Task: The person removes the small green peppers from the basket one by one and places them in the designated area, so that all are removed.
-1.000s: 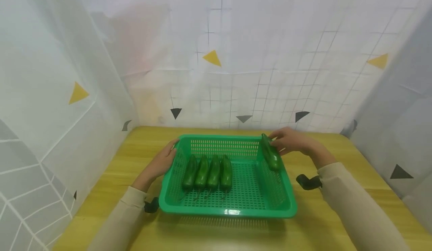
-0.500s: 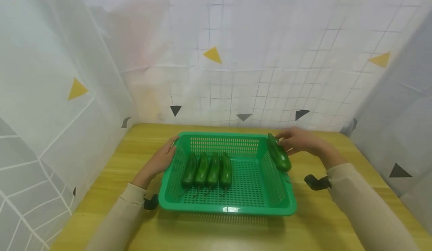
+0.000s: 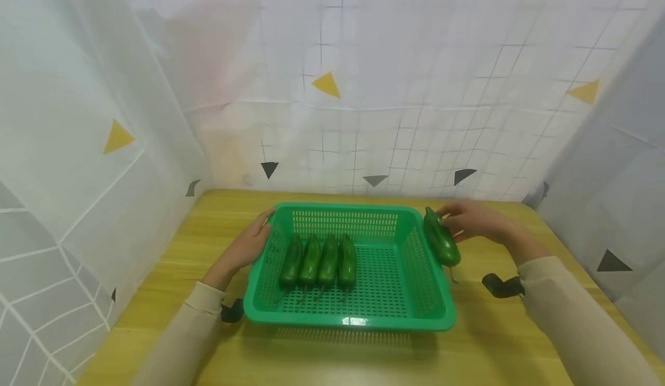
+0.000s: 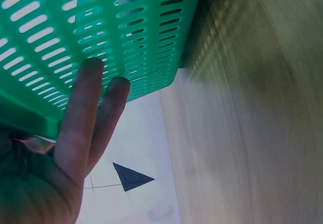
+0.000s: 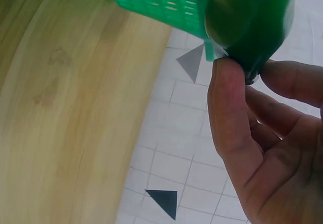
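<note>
A green plastic basket with slotted walls stands on the table. Several long green peppers lie side by side in its left half, thin stems toward me. At the left rim, my left hand grips the basket; in the left wrist view two extended fingers lie against the slotted outer wall, and the thumb is hidden. My right hand pinches another green pepper by its narrow far end, between thumb and fingers. That pepper hangs tilted just outside the right rim, its stem pointing down toward me.
The wooden table carries the basket. White patterned sheets enclose the back and both sides. A black strap piece juts from the right sleeve, and another sits by the left cuff.
My right hand has carried its pepper rightward, from above the inside of the basket to outside the right rim. The left hand and the other peppers stay in place.
</note>
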A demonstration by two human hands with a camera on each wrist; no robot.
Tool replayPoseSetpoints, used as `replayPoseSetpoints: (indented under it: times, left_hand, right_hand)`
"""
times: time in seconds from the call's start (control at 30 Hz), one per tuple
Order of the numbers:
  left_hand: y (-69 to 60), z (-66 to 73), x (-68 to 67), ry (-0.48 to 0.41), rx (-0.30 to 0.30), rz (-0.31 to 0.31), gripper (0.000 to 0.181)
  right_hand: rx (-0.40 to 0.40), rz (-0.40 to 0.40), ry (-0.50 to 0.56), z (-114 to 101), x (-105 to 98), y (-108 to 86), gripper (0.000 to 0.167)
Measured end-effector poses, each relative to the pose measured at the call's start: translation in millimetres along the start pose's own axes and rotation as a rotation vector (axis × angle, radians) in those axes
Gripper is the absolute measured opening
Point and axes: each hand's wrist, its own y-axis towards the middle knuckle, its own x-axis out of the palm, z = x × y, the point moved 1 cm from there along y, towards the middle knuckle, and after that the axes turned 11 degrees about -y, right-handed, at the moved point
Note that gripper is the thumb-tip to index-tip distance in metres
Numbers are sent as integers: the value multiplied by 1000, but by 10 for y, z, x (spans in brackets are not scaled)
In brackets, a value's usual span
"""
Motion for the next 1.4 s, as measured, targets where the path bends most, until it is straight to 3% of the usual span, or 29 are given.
replayPoseSetpoints:
  times: [0.67, 1.1, 1.4]
  left_hand:
    - [38, 36, -16, 24, -3, 30, 53]
    - [17, -5, -12, 34, -1, 37, 52]
    - [15, -16, 19, 17, 5, 25, 53]
  right_hand:
    - [-21, -1, 64, 325, 8, -33, 44]
    - [4, 3, 130, 645, 314, 85, 42]
    - [55, 11, 134, 736, 436, 78, 42]
